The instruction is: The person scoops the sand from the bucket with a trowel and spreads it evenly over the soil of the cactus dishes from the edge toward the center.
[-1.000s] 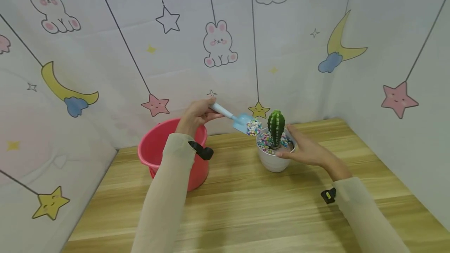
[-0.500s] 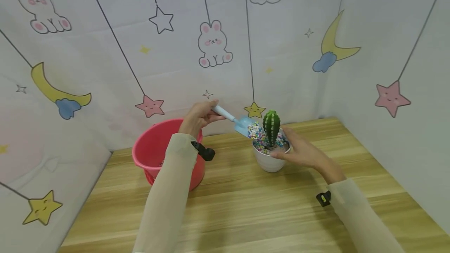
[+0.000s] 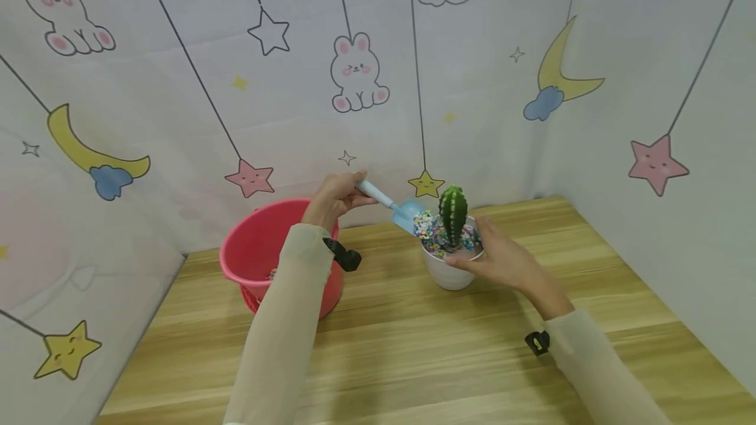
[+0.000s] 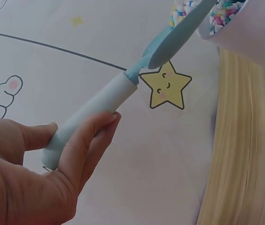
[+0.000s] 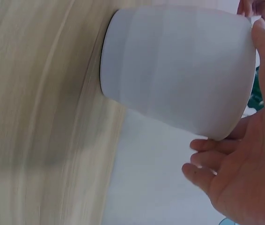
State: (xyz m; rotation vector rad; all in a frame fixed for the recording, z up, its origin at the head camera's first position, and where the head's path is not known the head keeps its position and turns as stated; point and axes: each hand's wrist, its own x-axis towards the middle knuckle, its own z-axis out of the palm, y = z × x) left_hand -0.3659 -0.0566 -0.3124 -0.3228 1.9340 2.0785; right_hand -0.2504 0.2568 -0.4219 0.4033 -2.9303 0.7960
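Observation:
A light blue toy trowel (image 3: 406, 215) hangs over the left side of a white pot (image 3: 451, 275), its blade tipped towards the rim. Small multicoloured beads (image 3: 424, 223) lie on the blade's tip and more fill the pot. My left hand (image 3: 338, 197) pinches the pale handle (image 4: 92, 110) between thumb and fingers. In the pot stands an upright green cactus (image 3: 453, 212). My right hand (image 3: 508, 258) holds the pot's right side at the rim, thumb in front; in the right wrist view several fingertips (image 5: 200, 173) show beyond the rim.
A red bucket (image 3: 331, 290) stands left of the pot, partly hidden behind my left forearm, with some beads visible inside. The wooden table (image 3: 413, 359) meets a printed cloth backdrop (image 3: 307, 103) at the back. Black wrist cameras sit on both sleeves.
The trowel's blade has come nearer the pot's left rim, and its beads now meet those in the pot. Both hands keep their hold. The view has shifted slightly.

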